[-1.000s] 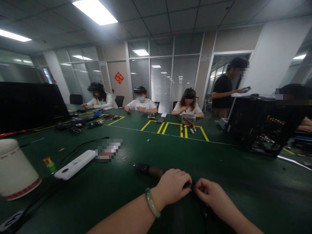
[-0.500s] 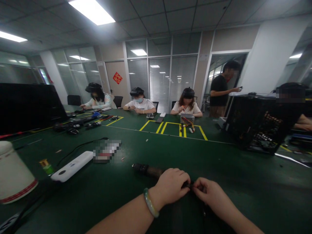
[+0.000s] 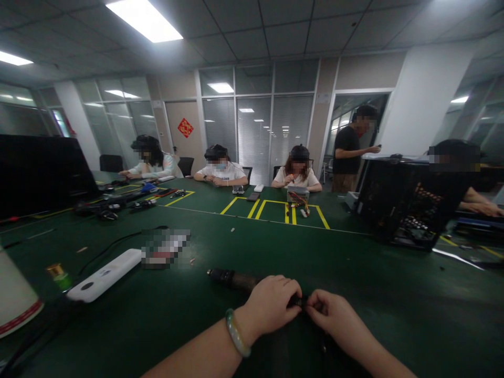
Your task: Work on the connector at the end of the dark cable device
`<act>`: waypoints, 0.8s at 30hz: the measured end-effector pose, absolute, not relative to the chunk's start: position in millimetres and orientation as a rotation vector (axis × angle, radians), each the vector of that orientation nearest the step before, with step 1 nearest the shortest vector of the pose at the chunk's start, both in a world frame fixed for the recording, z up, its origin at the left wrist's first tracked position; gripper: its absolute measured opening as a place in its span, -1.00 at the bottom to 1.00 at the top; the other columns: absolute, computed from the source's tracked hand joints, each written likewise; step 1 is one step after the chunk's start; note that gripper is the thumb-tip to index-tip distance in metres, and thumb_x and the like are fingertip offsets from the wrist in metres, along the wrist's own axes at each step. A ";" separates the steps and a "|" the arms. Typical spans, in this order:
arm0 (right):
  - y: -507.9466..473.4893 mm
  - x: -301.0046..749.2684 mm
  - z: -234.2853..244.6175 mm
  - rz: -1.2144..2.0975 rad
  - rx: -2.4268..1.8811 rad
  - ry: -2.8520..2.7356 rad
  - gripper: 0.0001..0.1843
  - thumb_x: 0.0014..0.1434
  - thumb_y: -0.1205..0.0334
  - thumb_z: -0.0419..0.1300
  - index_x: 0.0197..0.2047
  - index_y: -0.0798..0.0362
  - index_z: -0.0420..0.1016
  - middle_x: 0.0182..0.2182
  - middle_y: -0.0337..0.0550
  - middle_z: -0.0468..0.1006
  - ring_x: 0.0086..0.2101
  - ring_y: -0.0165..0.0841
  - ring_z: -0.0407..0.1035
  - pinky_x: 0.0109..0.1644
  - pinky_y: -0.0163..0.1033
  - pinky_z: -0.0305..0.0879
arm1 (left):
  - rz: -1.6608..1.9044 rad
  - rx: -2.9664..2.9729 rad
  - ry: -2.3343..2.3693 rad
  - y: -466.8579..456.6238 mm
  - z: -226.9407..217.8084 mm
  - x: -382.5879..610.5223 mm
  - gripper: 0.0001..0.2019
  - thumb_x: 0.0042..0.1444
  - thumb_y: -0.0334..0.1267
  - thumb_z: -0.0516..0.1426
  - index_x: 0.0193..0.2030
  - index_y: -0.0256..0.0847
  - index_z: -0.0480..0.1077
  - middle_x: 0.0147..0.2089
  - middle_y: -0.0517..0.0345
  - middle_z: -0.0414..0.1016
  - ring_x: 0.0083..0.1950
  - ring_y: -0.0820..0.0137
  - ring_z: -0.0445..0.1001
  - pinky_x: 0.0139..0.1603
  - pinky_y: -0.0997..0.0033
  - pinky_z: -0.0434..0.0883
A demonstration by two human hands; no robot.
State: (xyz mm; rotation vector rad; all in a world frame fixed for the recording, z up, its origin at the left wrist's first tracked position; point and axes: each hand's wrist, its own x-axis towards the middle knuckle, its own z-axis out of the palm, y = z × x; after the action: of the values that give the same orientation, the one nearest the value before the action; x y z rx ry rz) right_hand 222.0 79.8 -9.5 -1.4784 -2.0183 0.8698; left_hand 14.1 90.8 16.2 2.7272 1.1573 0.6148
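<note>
Green table point(image 3: 394, 315) bears dark cylinder point(image 3: 232, 279) lying crosswise, left hand point(image 3: 271, 307) gripping it, right hand point(image 3: 334, 320) pinching its end.

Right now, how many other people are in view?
5. Far side: left sitter, middle sitter, right sitter. Standing person, back right. Fifth person behind the black case, far right. More may be hidden.

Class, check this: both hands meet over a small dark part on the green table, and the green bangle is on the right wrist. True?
Not quite: the head view shows the bangle on the left wrist. The left hand and right hand do meet over the dark part on the green table.
</note>
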 end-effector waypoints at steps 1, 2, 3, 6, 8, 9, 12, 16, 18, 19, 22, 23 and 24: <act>80.0 221.9 -10.0 0.870 -1.479 -2.017 -0.89 0.17 0.26 0.17 -0.34 0.05 0.51 -0.46 -0.26 0.56 -0.45 -0.40 0.41 -0.43 -0.41 0.17 | 0.612 2.728 1.154 90.9 16.3 14.0 -0.79 0.09 -0.19 0.25 -0.16 -0.13 0.37 -0.18 0.20 0.47 -0.11 0.30 0.41 -0.10 0.33 0.29; 80.3 221.9 -10.7 0.872 -1.479 -2.014 -0.90 0.17 0.26 0.17 -0.34 0.05 0.51 -0.46 -0.26 0.56 -0.45 -0.40 0.40 -0.43 -0.41 0.17 | 0.611 2.732 1.137 91.1 16.5 13.9 -0.80 0.09 -0.19 0.25 -0.17 -0.13 0.38 -0.18 0.21 0.47 -0.11 0.30 0.41 -0.10 0.33 0.29; 80.6 221.9 -11.6 0.873 -1.479 -2.007 -0.90 0.16 0.26 0.17 -0.34 0.05 0.51 -0.47 -0.26 0.55 -0.46 -0.40 0.40 -0.44 -0.41 0.16 | 0.613 2.738 1.114 91.4 16.5 13.7 -0.82 0.10 -0.20 0.25 -0.18 -0.12 0.38 -0.18 0.21 0.47 -0.11 0.31 0.41 -0.09 0.34 0.29; 81.1 221.8 -13.4 0.887 -1.457 -2.003 -0.89 0.17 0.26 0.15 -0.34 0.05 0.50 -0.47 -0.27 0.55 -0.46 -0.41 0.40 -0.45 -0.41 0.16 | 0.609 2.749 1.072 91.9 16.2 13.5 -0.84 0.11 -0.23 0.23 -0.17 -0.12 0.40 -0.17 0.22 0.47 -0.09 0.32 0.41 -0.07 0.34 0.29; 81.0 221.8 -13.6 0.885 -1.443 -2.006 -0.89 0.17 0.27 0.15 -0.34 0.05 0.49 -0.48 -0.27 0.54 -0.46 -0.41 0.39 -0.45 -0.41 0.15 | 0.610 2.741 1.089 91.9 15.5 13.6 -0.83 0.10 -0.24 0.23 -0.16 -0.11 0.40 -0.17 0.23 0.48 -0.10 0.32 0.41 -0.07 0.34 0.29; 81.0 221.7 -13.5 0.879 -1.441 -2.009 -0.89 0.17 0.27 0.15 -0.34 0.06 0.49 -0.48 -0.27 0.54 -0.46 -0.41 0.39 -0.45 -0.41 0.16 | 0.615 2.735 1.105 91.9 15.0 13.6 -0.82 0.10 -0.24 0.24 -0.15 -0.11 0.39 -0.17 0.23 0.48 -0.10 0.33 0.41 -0.08 0.34 0.29; 81.0 222.1 -13.6 0.874 -1.453 -2.008 -0.90 0.16 0.27 0.15 -0.35 0.06 0.48 -0.49 -0.27 0.53 -0.47 -0.41 0.38 -0.45 -0.42 0.16 | 0.625 2.730 1.127 91.8 14.1 13.7 -0.81 0.10 -0.23 0.24 -0.15 -0.11 0.39 -0.16 0.23 0.47 -0.10 0.33 0.41 -0.09 0.34 0.29; 81.0 222.9 -13.3 0.865 -1.447 -2.017 -0.90 0.16 0.26 0.16 -0.34 0.06 0.49 -0.49 -0.27 0.53 -0.47 -0.41 0.38 -0.45 -0.41 0.16 | 0.623 2.749 1.092 92.0 15.1 13.3 -0.86 0.13 -0.23 0.22 -0.18 -0.12 0.40 -0.17 0.23 0.47 -0.10 0.33 0.41 -0.09 0.35 0.29; 80.7 222.9 -12.2 0.857 -1.437 -2.017 -0.89 0.16 0.27 0.16 -0.35 0.05 0.50 -0.49 -0.28 0.53 -0.46 -0.40 0.38 -0.44 -0.40 0.16 | 0.619 2.760 1.073 91.9 16.2 13.0 -0.88 0.15 -0.24 0.20 -0.17 -0.12 0.40 -0.17 0.24 0.47 -0.10 0.34 0.41 -0.09 0.36 0.29; 80.4 222.7 -11.4 0.857 -1.434 -2.016 -0.89 0.16 0.27 0.16 -0.35 0.05 0.50 -0.49 -0.27 0.53 -0.46 -0.40 0.39 -0.44 -0.40 0.16 | 0.613 2.765 1.069 91.7 16.8 12.8 -0.88 0.16 -0.24 0.20 -0.17 -0.11 0.40 -0.17 0.24 0.47 -0.11 0.35 0.41 -0.09 0.36 0.29; 79.3 221.9 -8.5 0.849 -1.434 -2.020 -0.90 0.15 0.28 0.16 -0.36 0.05 0.49 -0.48 -0.28 0.53 -0.45 -0.40 0.38 -0.43 -0.40 0.17 | 0.592 2.775 1.068 91.2 17.9 12.6 -0.89 0.16 -0.25 0.19 -0.17 -0.11 0.40 -0.17 0.23 0.48 -0.10 0.35 0.41 -0.09 0.37 0.29; 78.8 221.5 -7.6 0.844 -1.435 -2.019 -0.90 0.15 0.28 0.16 -0.36 0.05 0.49 -0.49 -0.28 0.53 -0.45 -0.40 0.38 -0.43 -0.40 0.17 | 0.590 2.776 1.069 91.1 18.0 12.6 -0.89 0.16 -0.25 0.19 -0.16 -0.11 0.40 -0.17 0.23 0.48 -0.10 0.35 0.41 -0.08 0.37 0.29; 78.3 221.2 -6.9 0.845 -1.434 -2.020 -0.91 0.15 0.29 0.16 -0.36 0.05 0.49 -0.48 -0.28 0.53 -0.45 -0.40 0.39 -0.42 -0.40 0.18 | 0.593 2.773 1.070 91.1 17.9 12.7 -0.88 0.16 -0.25 0.19 -0.16 -0.11 0.40 -0.17 0.23 0.48 -0.10 0.35 0.41 -0.08 0.37 0.29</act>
State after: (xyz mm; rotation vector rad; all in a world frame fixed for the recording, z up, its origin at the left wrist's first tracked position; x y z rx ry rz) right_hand 221.2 78.3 -6.9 -1.4343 -2.0199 0.8449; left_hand 12.7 91.1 17.9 2.7732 1.0705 0.5931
